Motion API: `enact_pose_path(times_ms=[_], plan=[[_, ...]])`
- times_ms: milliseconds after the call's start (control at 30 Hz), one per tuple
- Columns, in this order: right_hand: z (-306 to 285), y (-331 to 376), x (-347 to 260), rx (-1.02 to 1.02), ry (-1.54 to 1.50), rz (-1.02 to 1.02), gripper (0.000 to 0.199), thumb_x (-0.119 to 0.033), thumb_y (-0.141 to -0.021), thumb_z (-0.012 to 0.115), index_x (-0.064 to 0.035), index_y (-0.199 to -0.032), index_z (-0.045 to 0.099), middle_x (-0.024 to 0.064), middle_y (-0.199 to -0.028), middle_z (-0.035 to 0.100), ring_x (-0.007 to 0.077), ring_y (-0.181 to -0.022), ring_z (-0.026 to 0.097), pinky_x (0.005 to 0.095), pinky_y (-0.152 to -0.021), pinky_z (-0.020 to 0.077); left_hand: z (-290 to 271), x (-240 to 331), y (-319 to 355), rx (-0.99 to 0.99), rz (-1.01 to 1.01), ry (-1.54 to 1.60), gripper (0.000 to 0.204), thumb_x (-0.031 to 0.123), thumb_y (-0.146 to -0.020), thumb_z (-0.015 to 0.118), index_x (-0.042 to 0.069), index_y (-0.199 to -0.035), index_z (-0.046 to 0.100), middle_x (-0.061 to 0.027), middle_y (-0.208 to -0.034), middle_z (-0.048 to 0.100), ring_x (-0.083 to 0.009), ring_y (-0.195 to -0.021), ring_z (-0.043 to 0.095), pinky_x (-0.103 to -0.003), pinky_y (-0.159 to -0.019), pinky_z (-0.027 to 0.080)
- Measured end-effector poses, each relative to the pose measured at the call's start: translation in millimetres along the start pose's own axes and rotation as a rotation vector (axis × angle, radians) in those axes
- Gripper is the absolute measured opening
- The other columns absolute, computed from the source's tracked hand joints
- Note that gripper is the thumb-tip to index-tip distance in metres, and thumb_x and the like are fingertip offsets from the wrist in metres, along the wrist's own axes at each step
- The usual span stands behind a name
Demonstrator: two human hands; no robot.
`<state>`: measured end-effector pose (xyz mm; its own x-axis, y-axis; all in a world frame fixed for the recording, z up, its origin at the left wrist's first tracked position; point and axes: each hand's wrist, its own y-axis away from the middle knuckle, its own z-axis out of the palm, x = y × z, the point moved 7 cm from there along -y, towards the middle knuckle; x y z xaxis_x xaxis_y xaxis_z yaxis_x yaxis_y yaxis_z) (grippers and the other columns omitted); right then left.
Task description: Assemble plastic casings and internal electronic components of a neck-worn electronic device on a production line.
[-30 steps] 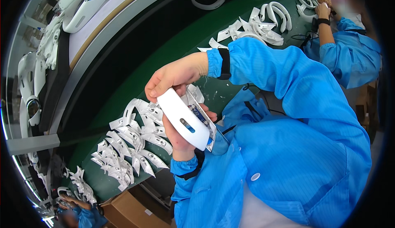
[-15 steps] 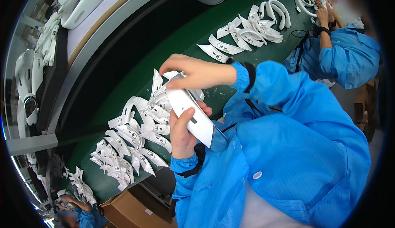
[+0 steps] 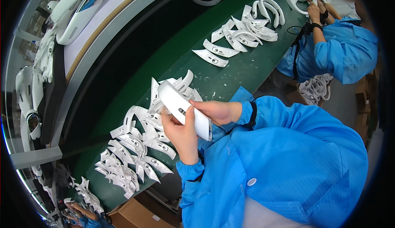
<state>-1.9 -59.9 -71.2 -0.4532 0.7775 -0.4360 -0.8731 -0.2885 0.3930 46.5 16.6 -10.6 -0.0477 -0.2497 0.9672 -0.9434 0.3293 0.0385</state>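
A white, curved plastic part (image 3: 179,102) with a small dark slot is held between my hands, over the near edge of the green table. My left hand (image 3: 181,135) is closed round its left side, thumb on the face beside the slot. My right hand (image 3: 218,111) grips the opposite edge, with its thumb near the part's middle and the other fingers hidden. Beside my right wrist a flat blue piece (image 3: 242,94) sticks up; whether it is film or cloth I cannot tell. Just beyond my left hand lies a pile of similar white parts (image 3: 138,143).
The green table (image 3: 181,65) carries another group of white parts (image 3: 242,32) farther right. A co-worker in blue (image 3: 335,49) handles white pieces at the far right. A cardboard box (image 3: 138,213) stands below the table's edge. Larger white shells (image 3: 78,22) lie on a raised shelf at left.
My right hand has come down from the part's upper end to its right edge. The part's upper end is now uncovered, and my left thumb has shifted on its face.
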Motion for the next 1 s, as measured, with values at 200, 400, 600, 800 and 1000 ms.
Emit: enact_pose_path(times_ms=[200, 400, 600, 800, 1000], plan=[[8, 5, 6, -0.004, 0.084, 0.072, 0.051, -0.042, -0.096, 0.031, -0.0065, -0.132, 0.034, 0.0100, -0.121, 0.049, 0.0180, -0.102, 0.056, 0.0291, -0.081, 0.0509, -13, 12, 5, -0.009, 0.093, -0.063, 0.067, 0.010, -0.077, 0.066, -0.001, -0.135, 0.034, -0.0042, -0.071, 0.058, -0.0044, -0.059, 0.049, -0.020, -0.050, 0.039], [38, 22, -19, -0.121, 0.353, -0.201, 0.051, -0.033, -0.099, 0.026, -0.0073, -0.142, 0.017, 0.0097, -0.127, 0.045, 0.0142, -0.113, 0.046, 0.0292, -0.100, 0.0335, -7, 28, 17, -0.193, 0.091, -0.223, 0.085, 0.004, -0.072, 0.067, 0.002, -0.141, 0.018, -0.0055, -0.069, 0.061, -0.0062, -0.059, 0.053, -0.018, -0.051, 0.042], [18, 18, -10, -0.016, 0.179, -0.151, 0.048, -0.031, -0.099, 0.021, -0.0028, -0.138, 0.026, 0.0085, -0.127, 0.047, 0.0168, -0.111, 0.050, 0.0297, -0.095, 0.0418, -3, 19, 26, -0.274, -0.048, 0.058, 0.084, 0.003, -0.074, 0.064, 0.002, -0.142, 0.014, -0.0121, -0.093, 0.062, -0.0121, -0.074, 0.060, -0.021, -0.061, 0.047], [32, 26, -22, -0.159, 0.235, -0.244, 0.049, -0.030, -0.099, 0.029, -0.0037, -0.140, 0.022, 0.0083, -0.128, 0.045, 0.0152, -0.112, 0.047, 0.0283, -0.095, 0.0400, -6, 26, 29, -0.220, 0.045, 0.012, 0.083, 0.004, -0.074, 0.063, 0.001, -0.142, 0.015, -0.0121, -0.088, 0.063, -0.0126, -0.071, 0.060, -0.022, -0.059, 0.048], [31, 20, -25, -0.111, 0.365, -0.348, 0.049, -0.024, -0.099, 0.027, -0.0032, -0.142, 0.016, 0.0098, -0.137, 0.034, 0.0158, -0.123, 0.034, 0.0269, -0.102, 0.0287, -2, 33, 24, -0.172, 0.171, -0.322, 0.080, 0.011, -0.076, 0.063, -0.002, -0.140, 0.017, -0.0132, -0.075, 0.064, -0.0154, -0.062, 0.062, -0.026, -0.056, 0.048]])
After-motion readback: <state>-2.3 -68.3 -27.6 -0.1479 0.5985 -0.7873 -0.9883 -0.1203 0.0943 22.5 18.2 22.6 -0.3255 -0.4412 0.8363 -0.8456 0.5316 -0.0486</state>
